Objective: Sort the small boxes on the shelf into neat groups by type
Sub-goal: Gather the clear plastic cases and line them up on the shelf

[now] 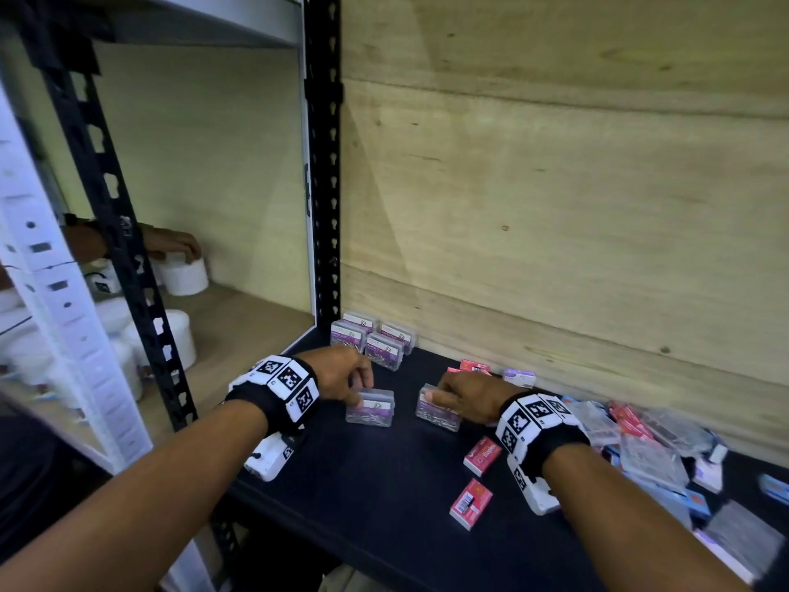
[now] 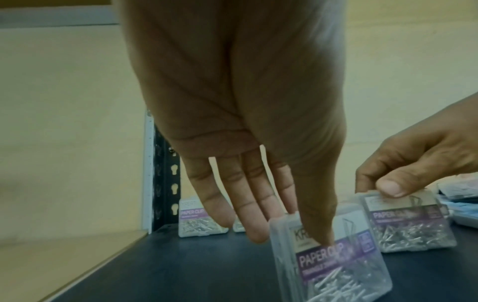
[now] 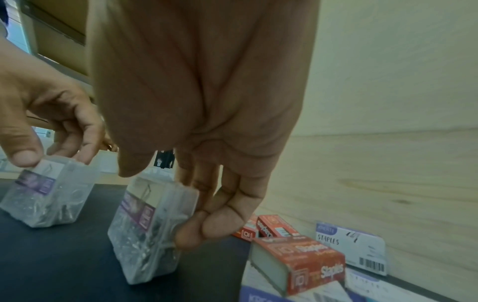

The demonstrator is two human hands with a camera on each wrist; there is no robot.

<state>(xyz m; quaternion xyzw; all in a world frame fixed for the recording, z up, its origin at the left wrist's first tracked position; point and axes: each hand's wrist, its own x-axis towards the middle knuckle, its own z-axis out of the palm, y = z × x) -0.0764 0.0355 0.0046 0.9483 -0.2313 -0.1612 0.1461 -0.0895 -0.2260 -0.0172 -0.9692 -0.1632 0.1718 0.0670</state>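
Two clear paper clip boxes with purple labels stand on the black shelf [image 1: 384,472]. My left hand [image 1: 341,380] pinches the left paper clip box [image 1: 370,407] [image 2: 333,259] [image 3: 49,194] at its top, thumb in front and fingers behind. My right hand [image 1: 463,399] grips the right paper clip box [image 1: 437,410] [image 3: 152,230] [image 2: 406,220] the same way. Both boxes touch the shelf. Several matching paper clip boxes [image 1: 373,339] sit grouped at the back left corner.
Red staples boxes [image 1: 481,457] [image 3: 300,263] lie loose in front of and behind my right hand. A jumbled pile of mixed boxes [image 1: 666,455] fills the right end. A black upright post [image 1: 322,164] bounds the left; beyond it another person's hand rests on white rolls [image 1: 183,273].
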